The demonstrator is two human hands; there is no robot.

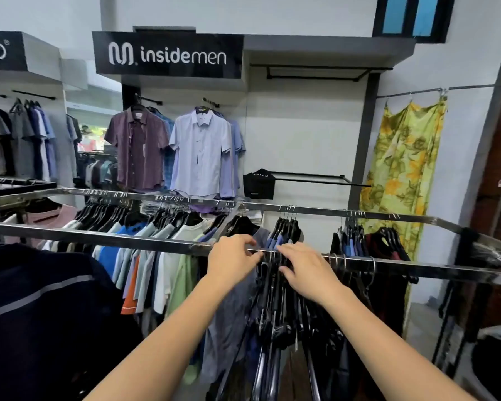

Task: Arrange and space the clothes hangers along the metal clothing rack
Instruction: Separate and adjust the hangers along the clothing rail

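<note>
Progress looking partial, judging left to right along the near rail (pixel 99 237) of the metal clothing rack. Far left of this rail is sitting bare of hooks, with a dark navy garment (pixel 41 299) filling the near left corner below it. Left hand (pixel 229 261) is resting on the rail at its middle, fingers curled over the bar and pinching at the first hook of a tight hanger bunch (pixel 272 285); cannot tell if it is actually gripping a hook or only the bar. Right hand (pixel 304 270) is lying just beside it, palm down, fingers spread and pressing into the same bunch, not clenched around anything visible. Black hangers here are packed touching one another, so this cluster is not yet spaced. Further right, a few silver hooks (pixel 356 263) are sitting slightly apart, looking more evenly set. On the far rail (pixel 315 212), several small clumps are hanging with gaps between them. Remaining work, likely: separating the central bunch and spreading it toward the bare left stretch.
</note>
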